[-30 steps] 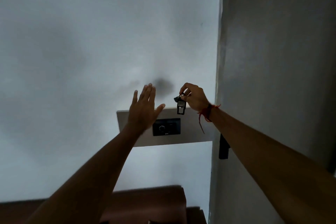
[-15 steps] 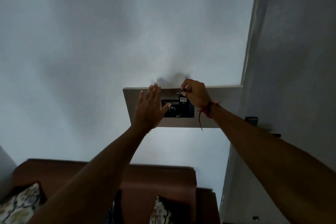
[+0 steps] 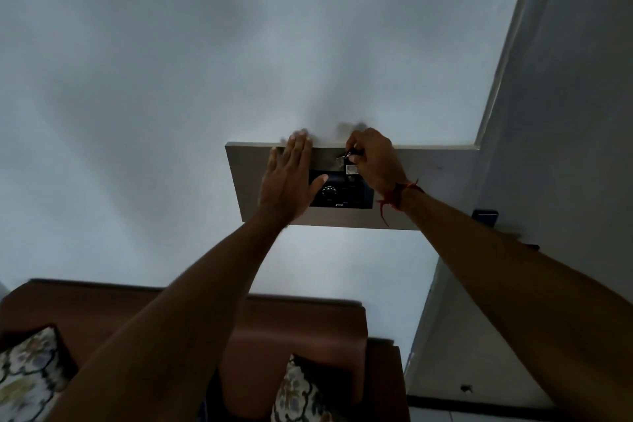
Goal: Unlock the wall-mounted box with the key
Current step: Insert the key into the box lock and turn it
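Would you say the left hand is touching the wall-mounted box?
Cannot tell. In the head view the left hand overlaps the wall-mounted box, but contact isn't plainly visible.

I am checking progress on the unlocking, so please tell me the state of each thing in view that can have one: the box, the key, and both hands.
Wall-mounted box: closed, door not swung out.
Key: pinched in the right hand, held at the box front above the dark panel; whether it is in a lock cannot be told.
Left hand: open, flat against the box.
Right hand: closed on the key.
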Tool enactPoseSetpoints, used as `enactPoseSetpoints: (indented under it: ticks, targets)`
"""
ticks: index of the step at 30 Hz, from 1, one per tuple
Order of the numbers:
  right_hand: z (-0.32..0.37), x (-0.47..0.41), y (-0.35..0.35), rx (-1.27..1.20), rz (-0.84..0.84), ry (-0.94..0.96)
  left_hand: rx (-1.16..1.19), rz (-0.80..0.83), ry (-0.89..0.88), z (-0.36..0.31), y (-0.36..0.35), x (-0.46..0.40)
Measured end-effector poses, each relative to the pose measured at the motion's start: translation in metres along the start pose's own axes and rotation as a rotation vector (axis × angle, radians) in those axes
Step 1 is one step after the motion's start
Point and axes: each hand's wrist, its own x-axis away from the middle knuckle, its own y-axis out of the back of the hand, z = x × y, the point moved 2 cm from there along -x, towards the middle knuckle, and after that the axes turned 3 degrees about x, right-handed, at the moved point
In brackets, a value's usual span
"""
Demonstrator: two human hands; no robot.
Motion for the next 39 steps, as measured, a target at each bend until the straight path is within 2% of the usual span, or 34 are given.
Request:
enactPoseSetpoints:
  ticks: [5,15,20,24,27,31,35,39]
  targets:
    - [0.001,0.004,-0.006,0.056,-0.077,0.025,-0.009,-0.015,0.005,-0.004,-0.015,-0.002]
    - [-0.006,0.028,-0.019,0.206,0.000,-0.010,0.012,-0.022,0.003,-0.003,-0.017,-0.002]
    - [0.010,0.022,-0.014,0.414,-0.050,0.091,0.028,-0.024,0.006,-0.006,-0.015,-0.002]
    - [0.017,0.013,-0.019,0.645,0.013,0.180,0.053,-0.023,0.018,-0.008,-0.014,-0.002]
    - [0.019,0.008,-0.022,0.690,0.024,0.175,0.053,-0.018,0.024,-0.008,-0.013,-0.003]
    - [0.020,0.003,-0.021,0.523,0.018,0.183,0.047,-0.001,0.016,-0.007,-0.011,-0.003]
    - [0.012,-0.001,-0.020,0.169,-0.044,0.016,0.031,0.010,0.023,-0.008,-0.010,-0.003]
    - [0.003,0.000,-0.023,-0.026,-0.053,-0.107,0.038,0.019,0.030,-0.010,-0.009,-0.003]
